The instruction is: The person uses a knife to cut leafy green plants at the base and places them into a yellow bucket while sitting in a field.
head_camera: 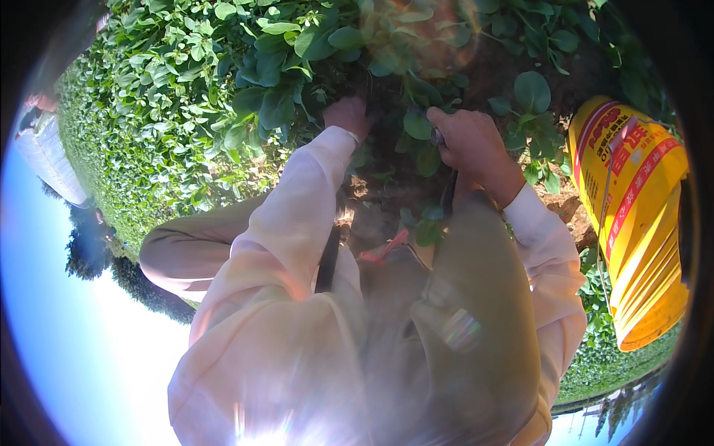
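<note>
My left hand (348,115) reaches down among the leafy green plants (279,106) at the upper middle; its fingers are in shade and hidden by leaves, so what they touch does not show. To its right, my right hand (471,139) is closed around a handle (438,136) with a dark metallic end; the rest of this tool is lost among the leaves. Between the two hands lie dark, shaded soil and a few broad leaves (417,124).
A yellow plastic bucket (630,184) with printed writing and a wire handle stands at the right. Dense low greens (167,122) cover the left. Another person's sleeve or clothing (53,156) seems to show at the far left edge. Dry soil clods (566,209) lie near the bucket.
</note>
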`<state>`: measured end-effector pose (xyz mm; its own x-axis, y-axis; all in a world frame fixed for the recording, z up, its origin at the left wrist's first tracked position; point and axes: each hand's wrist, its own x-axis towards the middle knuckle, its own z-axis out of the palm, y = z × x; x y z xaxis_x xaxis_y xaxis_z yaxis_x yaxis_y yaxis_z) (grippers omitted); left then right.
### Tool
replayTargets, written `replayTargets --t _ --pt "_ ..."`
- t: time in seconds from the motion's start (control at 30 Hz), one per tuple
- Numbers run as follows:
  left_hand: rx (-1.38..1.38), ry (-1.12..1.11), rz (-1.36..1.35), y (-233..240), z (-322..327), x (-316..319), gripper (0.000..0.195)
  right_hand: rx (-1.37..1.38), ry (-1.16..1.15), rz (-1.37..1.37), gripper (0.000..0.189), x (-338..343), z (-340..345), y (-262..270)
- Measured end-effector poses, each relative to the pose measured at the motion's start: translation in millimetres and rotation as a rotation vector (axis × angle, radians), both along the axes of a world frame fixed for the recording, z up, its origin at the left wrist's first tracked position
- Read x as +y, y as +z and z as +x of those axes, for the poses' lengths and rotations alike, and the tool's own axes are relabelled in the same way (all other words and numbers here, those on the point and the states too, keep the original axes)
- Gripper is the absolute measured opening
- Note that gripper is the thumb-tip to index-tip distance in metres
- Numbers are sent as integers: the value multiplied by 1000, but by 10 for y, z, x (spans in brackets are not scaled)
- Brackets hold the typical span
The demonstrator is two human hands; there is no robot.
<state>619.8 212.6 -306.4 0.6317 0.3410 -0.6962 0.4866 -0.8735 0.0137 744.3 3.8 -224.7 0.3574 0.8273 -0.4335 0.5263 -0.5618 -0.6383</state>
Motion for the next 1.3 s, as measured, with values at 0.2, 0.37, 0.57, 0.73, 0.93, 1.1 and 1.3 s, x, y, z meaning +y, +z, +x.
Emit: replayTargets --t 0.2,0.37,0.57,0.73,0.93,1.1,1.3 --pt "-26 23 -89 -93 -23 72 33 -1 28 51 20 100 -195 -230" --pt "-219 -211 -87 124 -120 137 27 85 -27 109 22 154 -241 -410" --pt "-500 -399 150 157 115 356 24 36 -184 111 21 85 11 -91" --pt "20 -221 215 -39 407 475 30 -9 -221 202 19 258 -50 -313" --pt "-35 -199 87 -319 342 779 33 29 -165 152 19 415 -57 -329" --pt "13 -89 -138 -256 316 746 33 79 -195 114 18 630 -243 -550" --pt "-622 -735 -80 166 79 532 24 62 -265 154 17 399 8 -264"
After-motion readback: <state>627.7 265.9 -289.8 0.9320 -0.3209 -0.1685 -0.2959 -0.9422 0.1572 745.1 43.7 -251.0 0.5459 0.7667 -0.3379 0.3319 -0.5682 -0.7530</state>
